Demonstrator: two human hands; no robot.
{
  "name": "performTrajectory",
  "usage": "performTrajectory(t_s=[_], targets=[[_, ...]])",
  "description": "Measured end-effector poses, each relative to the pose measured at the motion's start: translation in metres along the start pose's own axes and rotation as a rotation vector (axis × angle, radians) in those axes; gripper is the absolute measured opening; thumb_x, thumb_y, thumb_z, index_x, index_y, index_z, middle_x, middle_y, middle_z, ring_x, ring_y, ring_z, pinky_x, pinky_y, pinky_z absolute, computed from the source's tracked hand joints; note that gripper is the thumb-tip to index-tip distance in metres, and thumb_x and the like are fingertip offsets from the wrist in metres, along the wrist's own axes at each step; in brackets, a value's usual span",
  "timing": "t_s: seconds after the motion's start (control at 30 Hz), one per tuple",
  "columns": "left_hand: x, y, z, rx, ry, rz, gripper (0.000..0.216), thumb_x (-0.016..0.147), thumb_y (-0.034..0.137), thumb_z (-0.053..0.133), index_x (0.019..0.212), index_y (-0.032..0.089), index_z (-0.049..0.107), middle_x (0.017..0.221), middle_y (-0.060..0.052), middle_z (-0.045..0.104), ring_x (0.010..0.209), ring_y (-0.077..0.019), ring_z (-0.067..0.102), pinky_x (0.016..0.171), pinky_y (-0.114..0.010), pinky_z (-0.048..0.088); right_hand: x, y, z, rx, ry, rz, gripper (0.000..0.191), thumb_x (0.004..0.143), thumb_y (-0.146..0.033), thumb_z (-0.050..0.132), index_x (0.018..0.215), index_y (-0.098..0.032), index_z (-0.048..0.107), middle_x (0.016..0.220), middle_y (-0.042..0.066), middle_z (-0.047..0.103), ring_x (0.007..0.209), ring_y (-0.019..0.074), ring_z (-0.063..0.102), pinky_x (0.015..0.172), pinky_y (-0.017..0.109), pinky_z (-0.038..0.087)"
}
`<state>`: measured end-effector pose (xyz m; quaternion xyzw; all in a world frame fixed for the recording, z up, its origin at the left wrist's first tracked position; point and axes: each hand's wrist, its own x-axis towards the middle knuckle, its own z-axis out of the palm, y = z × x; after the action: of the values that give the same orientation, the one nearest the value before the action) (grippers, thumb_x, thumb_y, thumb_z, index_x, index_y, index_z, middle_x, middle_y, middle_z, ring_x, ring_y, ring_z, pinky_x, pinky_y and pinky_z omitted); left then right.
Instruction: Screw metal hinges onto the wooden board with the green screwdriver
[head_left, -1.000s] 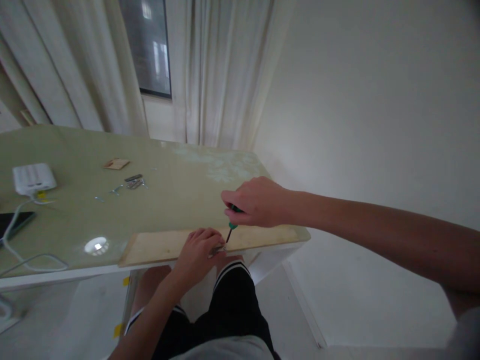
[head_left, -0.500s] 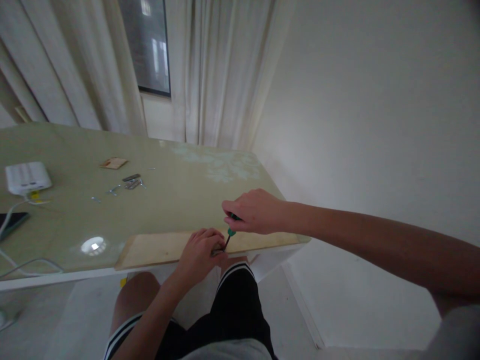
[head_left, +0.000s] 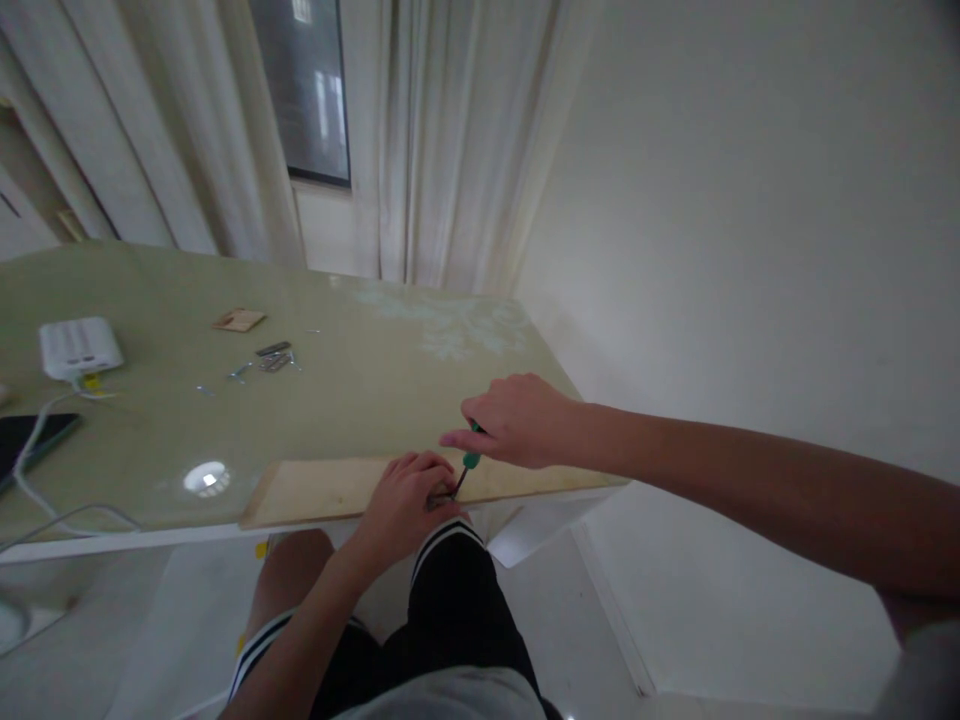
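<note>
A screwdriver point(head_left: 470, 462) with a green handle is gripped in my right hand point(head_left: 517, 425), its dark shaft slanting down to the front edge of a pale wooden board point(head_left: 315, 490). The board lies along the near edge of the table. My left hand point(head_left: 405, 505) is closed at that edge, its fingers pressing a small metal piece point(head_left: 439, 499) against the board. The screwdriver tip meets the spot beside these fingers. Whether a screw sits under the tip is hidden.
Several small metal plates point(head_left: 276, 360) and loose screws point(head_left: 240, 372) lie on the green table point(head_left: 360, 400). Behind them is a small wooden square point(head_left: 240, 319). A white power bank point(head_left: 81, 347) with a cable and a dark phone point(head_left: 37, 440) lie left. A wall point(head_left: 750, 250) stands right.
My right hand has turned slightly around the screwdriver handle, the thumb now stretched further left. My left hand stays at the board edge. The whole view has shifted a little.
</note>
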<state>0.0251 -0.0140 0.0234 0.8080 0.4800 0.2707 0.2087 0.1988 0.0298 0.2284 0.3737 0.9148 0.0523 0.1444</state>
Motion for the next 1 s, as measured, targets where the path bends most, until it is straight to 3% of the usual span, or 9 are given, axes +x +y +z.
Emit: performTrajectory(t_s=[0.07,0.27,0.5,0.57,0.7,0.77,0.83,0.93,1.0], targets=[[0.0,-0.001,0.001,0.01,0.007,0.007,0.014,0.085,0.032,0.084,0.094,0.026,0.074,0.115,-0.002,0.074,0.108,-0.0265,0.065,0.098,-0.042,0.043,0.002,0.0,0.003,-0.044,0.011,-0.012,0.056,0.109,-0.057,0.038,0.097,-0.017,0.075,0.086,0.016,0.078,0.077,0.0266,0.072,0.062,0.031,0.038],[-0.003,0.002,0.0,0.034,0.02,0.01,0.013,0.085,0.024,0.083,0.093,0.027,0.073,0.117,-0.001,0.074,0.108,-0.0261,0.064,0.097,-0.041,0.042,0.001,0.009,0.011,-0.159,0.051,-0.385,0.045,0.113,-0.044,0.038,0.1,-0.017,0.072,0.086,0.009,0.079,0.074,0.0205,0.07,0.062,0.031,0.034],[-0.003,0.003,0.0,0.049,0.011,0.003,0.017,0.084,0.025,0.084,0.097,0.028,0.074,0.118,-0.001,0.073,0.111,-0.0272,0.064,0.097,-0.043,0.041,0.001,0.009,0.008,-0.174,0.059,-0.646,0.041,0.113,-0.037,0.037,0.102,-0.019,0.072,0.092,0.008,0.078,0.082,0.0199,0.068,0.077,0.034,0.042],[-0.002,0.003,-0.002,0.057,0.011,0.016,0.016,0.084,0.024,0.084,0.095,0.026,0.072,0.117,-0.002,0.074,0.11,-0.0272,0.064,0.097,-0.043,0.042,0.005,0.008,0.005,-0.128,0.045,-0.496,0.043,0.112,-0.043,0.038,0.106,-0.018,0.073,0.092,0.01,0.079,0.08,0.0219,0.07,0.072,0.034,0.042],[0.0,0.003,-0.004,0.081,0.004,0.046,0.014,0.085,0.026,0.083,0.092,0.025,0.071,0.114,-0.003,0.075,0.109,-0.0276,0.065,0.095,-0.042,0.043,0.018,0.01,0.0,0.026,-0.053,0.009,0.069,0.106,-0.067,0.035,0.099,-0.013,0.079,0.088,0.017,0.079,0.078,0.0274,0.072,0.062,0.033,0.04],[0.001,0.002,-0.003,0.092,0.005,0.06,0.014,0.086,0.028,0.083,0.092,0.025,0.071,0.114,-0.004,0.075,0.108,-0.028,0.066,0.095,-0.043,0.044,0.022,0.011,-0.003,0.033,-0.105,0.07,0.068,0.105,-0.066,0.039,0.097,-0.012,0.08,0.087,0.019,0.079,0.08,0.0286,0.073,0.062,0.033,0.041],[0.001,0.0,-0.002,0.096,0.012,0.078,0.015,0.086,0.031,0.083,0.094,0.025,0.072,0.113,-0.004,0.075,0.108,-0.028,0.066,0.095,-0.043,0.044,0.022,0.009,-0.006,-0.04,-0.116,-0.078,0.056,0.106,-0.057,0.046,0.099,-0.013,0.08,0.087,0.018,0.079,0.081,0.0282,0.073,0.066,0.034,0.043],[0.001,-0.002,0.0,0.106,0.015,0.077,0.015,0.085,0.033,0.083,0.094,0.026,0.073,0.106,-0.004,0.076,0.106,-0.0281,0.067,0.095,-0.043,0.044,0.014,0.005,-0.012,-0.155,-0.08,-0.593,0.035,0.107,-0.044,0.055,0.117,-0.018,0.075,0.103,0.014,0.078,0.095,0.0254,0.071,0.079,0.035,0.045],[0.002,-0.002,0.001,0.106,0.018,0.068,0.013,0.084,0.032,0.084,0.092,0.027,0.074,0.105,-0.004,0.076,0.107,-0.0284,0.067,0.095,-0.043,0.044,0.01,0.003,-0.013,-0.175,-0.069,-0.687,0.035,0.107,-0.044,0.056,0.129,-0.021,0.069,0.11,0.013,0.076,0.098,0.0245,0.07,0.079,0.034,0.045]])
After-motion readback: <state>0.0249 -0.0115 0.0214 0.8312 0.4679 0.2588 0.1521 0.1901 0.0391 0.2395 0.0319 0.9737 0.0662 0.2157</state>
